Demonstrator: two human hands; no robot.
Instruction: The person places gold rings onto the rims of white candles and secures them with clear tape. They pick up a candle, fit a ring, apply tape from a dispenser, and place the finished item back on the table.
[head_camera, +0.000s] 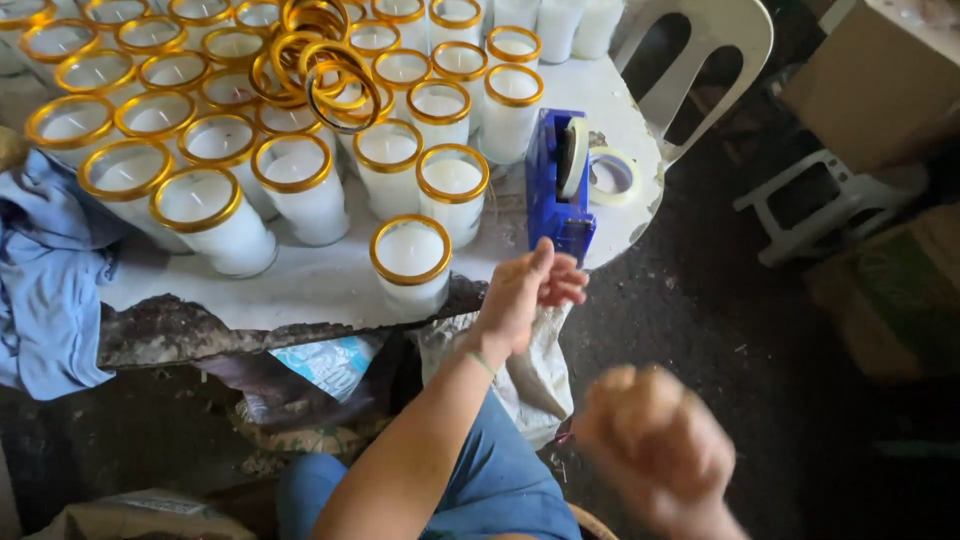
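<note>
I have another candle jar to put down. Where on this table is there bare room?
Bare strip along the table front edge, between the nearest candle jar and the blue cloth. A smaller patch lies behind the blue tape dispenser, above the tape roll. The rest is crowded with gold-rimmed jars and loose gold rings.

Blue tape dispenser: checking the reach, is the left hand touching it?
Apart. The head view shows the left hand below the blue tape dispenser, with table edge between.
</note>
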